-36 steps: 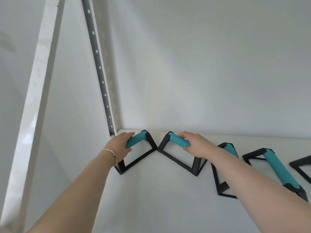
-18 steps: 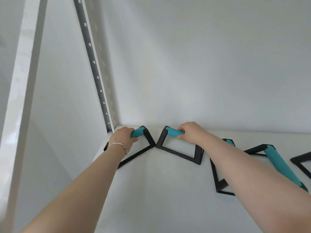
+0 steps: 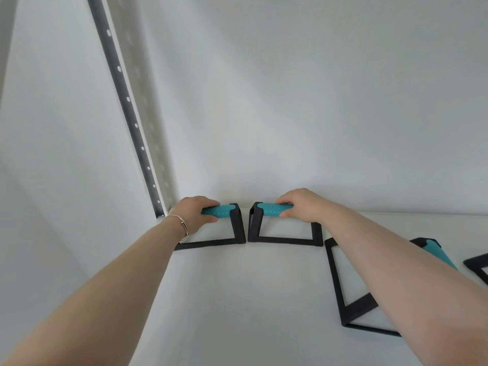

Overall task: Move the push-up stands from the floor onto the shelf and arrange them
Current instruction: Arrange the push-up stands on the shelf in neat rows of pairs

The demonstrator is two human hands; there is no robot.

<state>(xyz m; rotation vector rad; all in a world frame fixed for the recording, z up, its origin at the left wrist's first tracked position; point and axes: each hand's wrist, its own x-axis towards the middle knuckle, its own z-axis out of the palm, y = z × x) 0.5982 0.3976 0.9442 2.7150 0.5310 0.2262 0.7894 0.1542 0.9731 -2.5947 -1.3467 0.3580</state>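
Hands: the left hand (image 3: 194,215) has its fingers curled over the grip of the corner push-up stand (image 3: 211,243), a black rectangular open frame with a teal textured handle, and the thumb tucked beneath. The right hand (image 3: 301,207) wraps the handle of the second push-up stand (image 3: 286,240), same make, the same way.

Position: both stands sit at the back of the smooth white shelf (image 3: 237,299), near the wall. The frames are just beside each other with a narrow gap between, and the handles are roughly in one line.

Judgement: gripping both at once lets the pair be squared against each other. The row appears to start from the corner by the grey perforated metal upright (image 3: 126,101).

Materials: the frames are matte black, flat-sectioned and sharp-cornered; whether plastic or coated metal I cannot tell. The handles carry a diamond relief, presumably to stop slipping.

Other: a third push-up stand (image 3: 334,281) lies to the right, skewed and partly hidden under the right forearm. The black corner of a fourth stand (image 3: 475,262) shows at the edge. Neither looks aligned yet. A thin metal bracelet (image 3: 182,225) is on the left wrist.
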